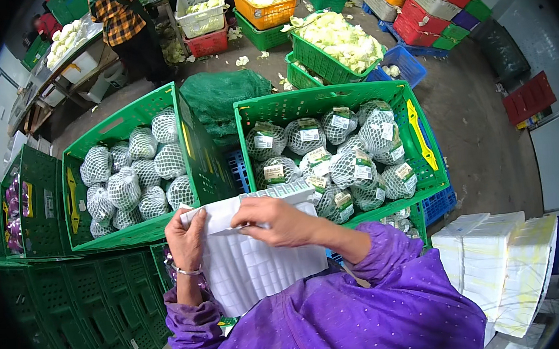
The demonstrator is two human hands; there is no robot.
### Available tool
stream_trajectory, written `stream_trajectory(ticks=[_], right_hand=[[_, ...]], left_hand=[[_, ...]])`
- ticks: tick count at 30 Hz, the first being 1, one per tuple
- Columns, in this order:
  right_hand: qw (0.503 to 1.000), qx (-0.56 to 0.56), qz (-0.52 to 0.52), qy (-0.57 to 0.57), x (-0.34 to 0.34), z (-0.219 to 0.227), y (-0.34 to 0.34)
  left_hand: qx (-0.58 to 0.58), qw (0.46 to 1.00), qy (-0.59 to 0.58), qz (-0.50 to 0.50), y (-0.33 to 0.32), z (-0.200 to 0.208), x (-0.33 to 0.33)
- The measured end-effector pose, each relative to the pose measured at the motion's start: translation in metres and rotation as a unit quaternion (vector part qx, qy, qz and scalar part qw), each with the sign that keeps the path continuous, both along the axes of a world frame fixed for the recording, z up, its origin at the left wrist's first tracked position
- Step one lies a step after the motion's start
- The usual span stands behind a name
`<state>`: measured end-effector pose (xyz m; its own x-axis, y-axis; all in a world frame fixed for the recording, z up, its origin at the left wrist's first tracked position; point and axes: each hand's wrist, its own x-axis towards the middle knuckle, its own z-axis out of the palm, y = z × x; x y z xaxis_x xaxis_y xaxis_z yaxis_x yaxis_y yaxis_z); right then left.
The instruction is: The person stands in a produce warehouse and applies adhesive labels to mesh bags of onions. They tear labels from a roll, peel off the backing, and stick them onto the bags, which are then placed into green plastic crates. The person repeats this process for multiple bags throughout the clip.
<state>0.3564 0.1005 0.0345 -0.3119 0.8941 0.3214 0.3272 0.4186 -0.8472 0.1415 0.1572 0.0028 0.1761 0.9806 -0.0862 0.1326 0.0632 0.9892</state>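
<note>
Against my purple jacket hangs a white sheet of labels (pixel 254 270), its upper part folded over, with a printed strip along the top edge. My left hand (pixel 185 239) is closed on the sheet's upper left corner. The fingers of my right hand (pixel 277 221) are pinched together at the fold; whether a single label is between them cannot be made out. Beyond my hands, a green crate (pixel 332 92) on the right holds round produce in white foam nets (pixel 352 167) with labels on. A second green crate (pixel 186 136) on the left holds netted produce (pixel 123 188) without visible labels.
A dark green mesh sack (pixel 223 99) lies behind the crates. Stacked green crates (pixel 79 312) stand at my left, white foam boxes (pixel 500 261) at my right. Farther off are crates of leaves (pixel 337 40) and a person in a checked shirt (pixel 121 19).
</note>
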Motion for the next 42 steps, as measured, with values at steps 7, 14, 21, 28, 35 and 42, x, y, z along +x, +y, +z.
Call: stream_trajectory(ticks=[7, 14, 21, 28, 35, 42], right_hand=[[0.785, -0.368, -0.260, 0.425, 0.140, -0.116, 0.082], [0.731, -0.368, -0.401, 0.410, 0.129, -0.214, 0.146], [0.807, -0.314, -0.456, 0.206, 0.129, -0.251, 0.162], [0.814, -0.451, -0.327, 0.165, 0.125, -0.181, 0.100], [0.868, -0.381, -0.314, 0.049, 0.106, -0.227, 0.071], [0.863, -0.330, -0.327, -0.197, 0.084, -0.190, 0.065]], left_hand=[[-0.007, 0.999, 0.033, 0.028, 0.002, 0.001, -0.039], [0.004, 0.994, 0.069, 0.085, -0.015, 0.025, -0.073], [0.015, 0.991, 0.065, 0.119, -0.030, 0.036, -0.082], [0.012, 0.990, 0.049, 0.133, -0.036, 0.030, -0.102], [0.010, 0.991, 0.045, 0.126, -0.034, 0.026, -0.116], [0.004, 0.992, 0.026, 0.120, -0.035, 0.014, -0.119]])
